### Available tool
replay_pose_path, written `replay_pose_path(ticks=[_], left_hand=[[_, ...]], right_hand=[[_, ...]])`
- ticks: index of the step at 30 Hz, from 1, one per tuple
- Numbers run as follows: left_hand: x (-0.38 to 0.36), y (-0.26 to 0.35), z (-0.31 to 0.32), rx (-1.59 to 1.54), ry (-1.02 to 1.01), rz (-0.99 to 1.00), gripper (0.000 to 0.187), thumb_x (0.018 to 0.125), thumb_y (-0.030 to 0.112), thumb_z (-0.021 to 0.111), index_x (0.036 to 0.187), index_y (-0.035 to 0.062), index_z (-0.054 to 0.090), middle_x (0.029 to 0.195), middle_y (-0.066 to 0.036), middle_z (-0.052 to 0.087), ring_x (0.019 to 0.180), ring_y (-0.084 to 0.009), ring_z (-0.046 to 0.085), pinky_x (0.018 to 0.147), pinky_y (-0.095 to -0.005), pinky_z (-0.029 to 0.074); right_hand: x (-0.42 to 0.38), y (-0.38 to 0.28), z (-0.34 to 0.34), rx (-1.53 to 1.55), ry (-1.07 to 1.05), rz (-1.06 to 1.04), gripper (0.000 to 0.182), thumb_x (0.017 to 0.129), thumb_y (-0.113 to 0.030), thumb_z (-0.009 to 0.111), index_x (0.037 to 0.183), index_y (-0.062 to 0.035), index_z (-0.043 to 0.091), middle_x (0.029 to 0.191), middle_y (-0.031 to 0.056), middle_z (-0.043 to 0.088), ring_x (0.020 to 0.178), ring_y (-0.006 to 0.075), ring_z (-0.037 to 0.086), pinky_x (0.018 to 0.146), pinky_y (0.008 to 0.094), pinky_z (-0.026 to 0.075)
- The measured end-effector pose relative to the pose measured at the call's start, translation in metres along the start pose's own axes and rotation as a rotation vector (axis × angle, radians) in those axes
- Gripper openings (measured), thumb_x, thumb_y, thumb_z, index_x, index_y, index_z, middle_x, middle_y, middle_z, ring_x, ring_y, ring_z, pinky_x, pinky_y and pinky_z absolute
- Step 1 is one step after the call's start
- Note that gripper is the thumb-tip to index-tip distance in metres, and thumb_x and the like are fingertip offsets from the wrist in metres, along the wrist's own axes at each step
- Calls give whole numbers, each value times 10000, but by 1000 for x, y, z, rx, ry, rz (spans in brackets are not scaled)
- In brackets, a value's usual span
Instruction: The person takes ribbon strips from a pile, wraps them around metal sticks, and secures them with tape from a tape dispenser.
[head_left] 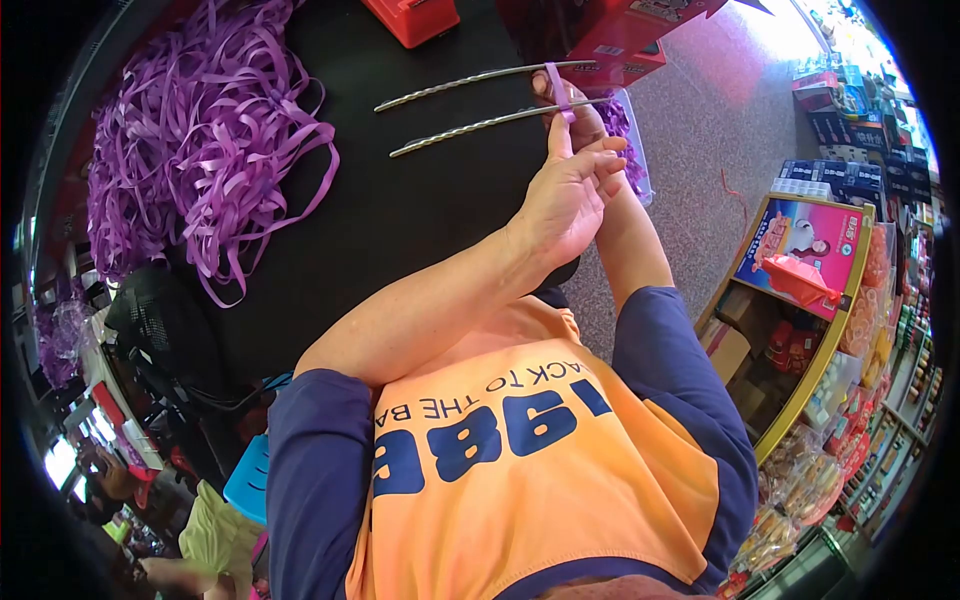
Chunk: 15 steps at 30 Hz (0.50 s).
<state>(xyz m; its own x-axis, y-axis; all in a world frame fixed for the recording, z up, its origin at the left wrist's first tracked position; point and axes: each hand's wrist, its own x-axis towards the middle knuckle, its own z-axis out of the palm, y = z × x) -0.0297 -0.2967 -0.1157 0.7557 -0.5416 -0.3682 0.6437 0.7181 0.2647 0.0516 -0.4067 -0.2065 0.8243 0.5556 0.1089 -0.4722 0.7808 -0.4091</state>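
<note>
Two thin metal rods with twisted shafts, an upper rod (450, 88) and a lower rod (470, 127), lie side by side over the black table. A short purple ribbon (558, 90) spans both near their right ends. My right hand (588, 125) is behind the rods, its fingertips closed at the ribbon by the upper rod. Crossing in front of the right forearm, my left hand (568, 195) has its index fingertip at the ribbon's lower end, under the lower rod, with the other fingers bent. A large loose heap of purple ribbon (210, 140) lies to the left.
The black table (420, 200) extends under the rods. At its far edge sit a red case (415, 20) and a red box (610, 35). A clear bin (632, 150) with purple ribbon is beside my right wrist. A display case (800, 260) with packaged goods stands at right.
</note>
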Motion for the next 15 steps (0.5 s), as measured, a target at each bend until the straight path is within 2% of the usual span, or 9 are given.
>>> replay_pose_path(ticks=[1, 5, 7, 8, 10, 13, 15], left_hand=[[0, 0, 0, -5, -1, -2, 742, 863, 43, 503, 1436, 291, 102, 1082, -41, 552, 978, -146, 531, 865, -341, 385], [-1, 1, 1, 3, 6, -13, 726, 869, 40, 497, 1434, 289, 114, 1093, -45, 545, 983, -151, 519, 871, -346, 381], [-1, 1, 0, 12, 8, -9, 703, 873, 39, 496, 1424, 292, 141, 1109, -50, 537, 985, -158, 505, 869, -348, 382], [-1, 1, 0, 12, 8, -10, 703, 873, 39, 496, 1424, 292, 141, 1109, -50, 537, 985, -158, 505, 869, -348, 382], [-2, 1, 1, 18, -7, -8, 669, 874, 38, 499, 1405, 291, 180, 1110, -52, 532, 975, -162, 497, 856, -349, 385], [-2, 0, 0, 27, -41, 18, 645, 870, 32, 498, 1387, 284, 205, 1092, -53, 535, 965, -160, 499, 845, -349, 387], [-1, -1, 0, 41, -42, 28, 635, 866, 27, 495, 1378, 280, 219, 1085, -52, 537, 960, -159, 500, 841, -349, 387]], right_hand=[[2, -1, -4, 25, -76, 30, 421, 853, -241, 658, 1144, 25, 511, 886, 26, 602, 812, 76, 613, 650, 172, 514], [3, -10, -14, 33, -135, 109, 371, 838, -250, 675, 1067, 8, 539, 878, 31, 605, 781, 85, 611, 642, 173, 506], [-3, -18, -20, -167, 156, 87, 343, 816, -210, 690, 1072, -20, 566, 868, 32, 618, 767, 109, 619, 663, 230, 521], [-6, -24, -11, -167, 157, 86, 343, 816, -210, 690, 1072, -20, 566, 868, 32, 618, 767, 109, 619, 663, 230, 521], [-8, -40, 20, -389, 501, 172, 297, 787, -159, 690, 1050, -51, 605, 886, 36, 639, 759, 139, 628, 703, 295, 532], [-6, -56, 16, -475, 482, 246, 240, 769, -128, 679, 997, -61, 643, 889, 34, 654, 758, 156, 631, 719, 315, 531], [-4, -62, 27, -471, 546, 256, 195, 759, -131, 687, 940, -66, 662, 860, 26, 659, 753, 154, 632, 723, 300, 531]])
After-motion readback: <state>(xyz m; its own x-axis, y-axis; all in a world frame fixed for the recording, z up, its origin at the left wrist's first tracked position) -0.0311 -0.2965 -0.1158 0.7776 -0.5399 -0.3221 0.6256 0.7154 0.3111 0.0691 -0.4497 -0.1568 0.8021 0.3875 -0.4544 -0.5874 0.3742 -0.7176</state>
